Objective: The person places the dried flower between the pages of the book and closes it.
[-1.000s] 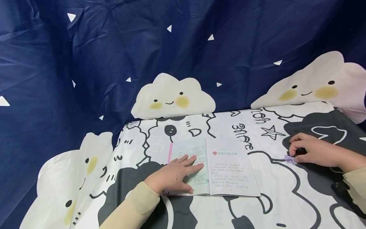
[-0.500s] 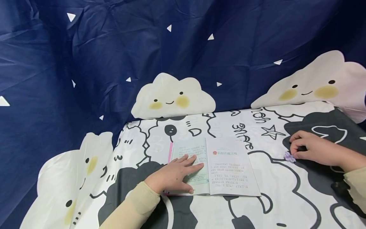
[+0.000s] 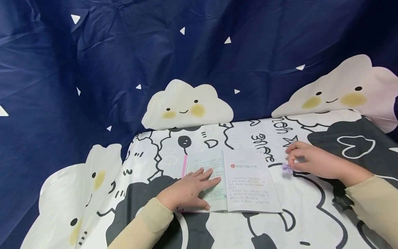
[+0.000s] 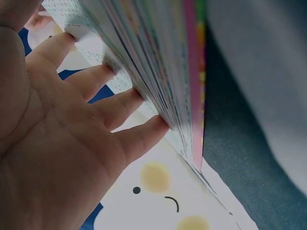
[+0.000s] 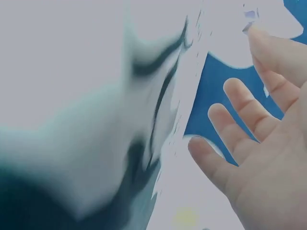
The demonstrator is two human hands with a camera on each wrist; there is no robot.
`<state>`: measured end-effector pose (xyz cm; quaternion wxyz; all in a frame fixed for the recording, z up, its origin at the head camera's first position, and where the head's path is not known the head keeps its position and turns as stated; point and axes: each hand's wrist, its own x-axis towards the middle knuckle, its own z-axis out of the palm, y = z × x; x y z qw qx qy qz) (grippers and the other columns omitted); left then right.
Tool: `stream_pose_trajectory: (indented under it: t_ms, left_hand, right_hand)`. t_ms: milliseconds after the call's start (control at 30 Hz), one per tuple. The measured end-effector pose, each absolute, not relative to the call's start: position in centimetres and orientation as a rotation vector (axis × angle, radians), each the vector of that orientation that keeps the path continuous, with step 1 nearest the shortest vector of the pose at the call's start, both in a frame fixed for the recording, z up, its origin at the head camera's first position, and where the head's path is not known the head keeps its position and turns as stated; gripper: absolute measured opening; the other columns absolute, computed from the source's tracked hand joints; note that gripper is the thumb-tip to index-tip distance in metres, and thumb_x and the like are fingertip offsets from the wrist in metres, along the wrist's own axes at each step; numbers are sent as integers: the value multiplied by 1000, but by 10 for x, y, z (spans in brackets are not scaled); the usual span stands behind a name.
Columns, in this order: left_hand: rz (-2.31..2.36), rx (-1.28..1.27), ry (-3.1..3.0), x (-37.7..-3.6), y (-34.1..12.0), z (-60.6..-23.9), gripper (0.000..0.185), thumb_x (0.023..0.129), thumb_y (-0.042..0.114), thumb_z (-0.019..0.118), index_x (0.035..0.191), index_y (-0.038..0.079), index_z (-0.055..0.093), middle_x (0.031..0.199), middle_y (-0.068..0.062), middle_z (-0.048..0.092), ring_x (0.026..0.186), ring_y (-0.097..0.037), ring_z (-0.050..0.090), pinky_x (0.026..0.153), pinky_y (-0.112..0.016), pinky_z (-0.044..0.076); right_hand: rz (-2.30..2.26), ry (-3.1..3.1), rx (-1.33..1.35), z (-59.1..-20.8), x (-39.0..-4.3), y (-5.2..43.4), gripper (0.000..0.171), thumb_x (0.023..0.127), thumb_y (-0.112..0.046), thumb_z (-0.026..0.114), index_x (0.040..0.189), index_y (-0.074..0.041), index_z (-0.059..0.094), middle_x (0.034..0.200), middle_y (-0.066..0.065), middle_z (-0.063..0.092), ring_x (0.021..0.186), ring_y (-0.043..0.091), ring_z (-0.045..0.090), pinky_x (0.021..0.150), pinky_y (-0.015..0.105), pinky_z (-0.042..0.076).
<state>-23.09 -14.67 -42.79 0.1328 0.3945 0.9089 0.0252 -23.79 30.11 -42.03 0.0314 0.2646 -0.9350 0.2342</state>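
An open book (image 3: 248, 193) with printed text lies on the patterned cloth. My left hand (image 3: 190, 188) rests on its left page with spread fingers. In the left wrist view those fingertips (image 4: 156, 124) touch the page beside the thick stack of page edges (image 4: 165, 72). To the right of the book, my right hand (image 3: 317, 162) pinches a small, frilly purple piece (image 3: 286, 168) between thumb and index finger. Its exact kind is unclear. The right wrist view shows the piece (image 5: 250, 14) at the fingertips, partly hidden, while the other fingers (image 5: 235, 129) stand apart.
A white cloth (image 3: 230, 235) with black and grey drawings covers the surface beneath the book. Behind it hangs a dark blue fabric (image 3: 124, 52) with white triangles. Smiling cloud shapes (image 3: 186, 103) line the back and left edges. A dark strap-like thing (image 3: 343, 200) sits by the right wrist.
My right hand has moved left, toward the book, carrying the purple piece off the dark patch. My left hand stays on the page.
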Motion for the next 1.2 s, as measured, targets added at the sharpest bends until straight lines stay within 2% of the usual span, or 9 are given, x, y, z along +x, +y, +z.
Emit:
stream_pose_trajectory:
  t_ms: [167,433,633,867,1033,1200]
  left_hand:
    - [75,1153,2635,-230,-148,-427,95,80,56,80,159,41,30,167,-2,22,152,-34,21,118,-51,26]
    - [81,1139,2629,-229,-147,-427,95,79,58,79,159,42,30,167,-1,22,151,-34,21,118,-53,26]
    - [75,1144,2640,-230,-147,-427,95,79,58,79,159,43,30,167,0,22,151,-34,22,118,-53,26]
    - [75,1146,2641,-230,-147,-427,95,79,58,80,159,43,30,167,0,22,151,-34,23,118,-53,26]
    - [70,1141,2645,-230,-147,-427,95,79,57,80,159,43,30,167,1,22,151,-34,23,118,-52,26]
    - [74,1133,2645,-230,-147,-428,95,79,58,80,159,44,30,167,1,21,151,-33,22,118,-52,26]
  right_hand:
    - [761,-2854,918,-416,-246,265,29,89,-20,80,79,-40,61,122,3,59,113,24,56,89,43,46]
    - [847,-2897,995,-417,-259,220,26,90,-15,76,78,-34,63,122,7,59,115,26,55,96,49,44]
    - [857,-2899,1046,-423,-262,195,25,87,-12,75,75,-31,63,115,0,58,110,22,54,99,48,42]
    - [839,-2946,1000,-429,-262,177,25,85,-11,74,72,-30,64,103,-8,55,98,16,54,90,41,45]
    - [837,-2956,988,-430,-262,176,24,86,-9,73,78,-32,70,105,-8,57,101,17,55,93,45,45]
    - [829,-2964,1022,-429,-262,180,24,85,-7,74,90,-31,74,112,-4,60,109,24,57,99,51,44]
